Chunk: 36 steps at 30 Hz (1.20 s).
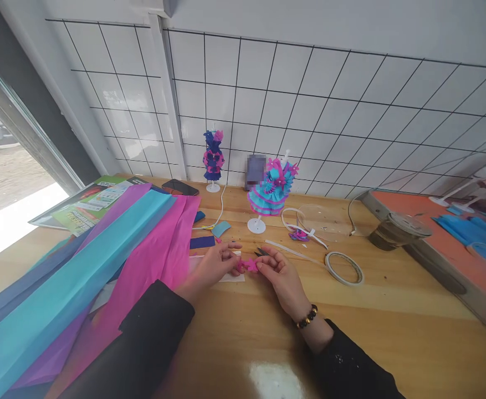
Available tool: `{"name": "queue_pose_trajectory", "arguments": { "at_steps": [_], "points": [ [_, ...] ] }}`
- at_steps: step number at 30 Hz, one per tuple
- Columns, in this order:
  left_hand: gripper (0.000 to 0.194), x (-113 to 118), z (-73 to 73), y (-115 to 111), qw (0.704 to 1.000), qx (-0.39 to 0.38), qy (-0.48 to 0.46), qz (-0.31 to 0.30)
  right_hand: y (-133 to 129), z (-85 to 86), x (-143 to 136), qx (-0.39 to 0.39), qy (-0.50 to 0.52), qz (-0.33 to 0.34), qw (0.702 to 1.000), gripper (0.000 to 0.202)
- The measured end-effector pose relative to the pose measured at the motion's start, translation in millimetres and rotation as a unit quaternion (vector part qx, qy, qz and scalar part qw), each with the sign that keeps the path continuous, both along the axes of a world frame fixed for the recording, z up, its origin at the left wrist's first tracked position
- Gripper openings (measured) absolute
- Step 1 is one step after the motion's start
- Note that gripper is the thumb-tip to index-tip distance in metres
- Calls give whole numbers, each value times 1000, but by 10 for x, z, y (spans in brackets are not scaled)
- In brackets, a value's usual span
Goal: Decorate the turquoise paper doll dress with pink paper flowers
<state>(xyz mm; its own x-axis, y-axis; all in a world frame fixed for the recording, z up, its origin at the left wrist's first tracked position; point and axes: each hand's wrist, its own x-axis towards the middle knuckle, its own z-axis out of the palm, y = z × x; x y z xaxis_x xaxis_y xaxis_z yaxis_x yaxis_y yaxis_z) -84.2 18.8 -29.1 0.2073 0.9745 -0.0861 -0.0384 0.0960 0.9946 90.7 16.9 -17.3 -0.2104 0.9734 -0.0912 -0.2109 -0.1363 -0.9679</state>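
Observation:
Between my hands is a small pink paper flower [250, 265] with pointed petals. My left hand [215, 267] pinches its left side between thumb and fingers, and my right hand [282, 275] pinches its right edge. Dark pointed blades [261, 252], like those of scissors, show beside my right fingers; whether that hand also holds them I cannot tell. Below my left fingers lies a white sheet [233, 276]. Close behind are a navy paper piece [202, 242] and a light blue one [221, 229].
Long crepe paper strips [88, 255] in blue, purple and pink cover the table's left. Two paper dresses on stands, one navy [213, 158] and one turquoise [272, 191], stand near the tiled wall. Rightward are a tape roll [344, 268], a lidded cup [398, 231] and an orange surface [471, 266].

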Motion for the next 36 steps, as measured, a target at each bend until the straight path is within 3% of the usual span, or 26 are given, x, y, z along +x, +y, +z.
{"name": "queue_pose_trajectory", "arguments": {
  "at_steps": [4, 7, 12, 20, 25, 27, 30, 32, 36],
  "points": [
    [47, 10, -4, -7, 999, 10, 32, 4, -14, -30, -21, 48, -50, 0, 998, 48],
    [44, -5, -1, -25, 991, 49, 127, 15, -19, -58, -33, 65, -77, 2, 995, 45],
    [35, -83, 7, -23, 937, 161, 295, 90, -5, -95, -33, 66, -91, 1, 994, 42],
    [31, -144, -76, 70, 927, 198, 285, 146, 19, -118, -21, 51, -84, -4, 995, 45],
    [30, -106, -27, 53, 923, 215, 253, 193, 8, -67, -15, 42, -66, -16, 997, 46],
    [34, -56, 8, 19, 945, 188, 202, 173, -3, -33, -22, 47, -57, -27, 997, 47],
    [46, 37, 55, -52, 981, 130, 122, 80, -22, 4, -37, 57, -41, -42, 997, 46],
    [53, 88, 75, -93, 990, 107, 90, 26, -32, 10, -47, 62, -32, -45, 997, 45],
    [54, 124, 84, -118, 994, 95, 61, 1, -48, -6, -65, 66, -32, -33, 997, 44]
  ]
}}
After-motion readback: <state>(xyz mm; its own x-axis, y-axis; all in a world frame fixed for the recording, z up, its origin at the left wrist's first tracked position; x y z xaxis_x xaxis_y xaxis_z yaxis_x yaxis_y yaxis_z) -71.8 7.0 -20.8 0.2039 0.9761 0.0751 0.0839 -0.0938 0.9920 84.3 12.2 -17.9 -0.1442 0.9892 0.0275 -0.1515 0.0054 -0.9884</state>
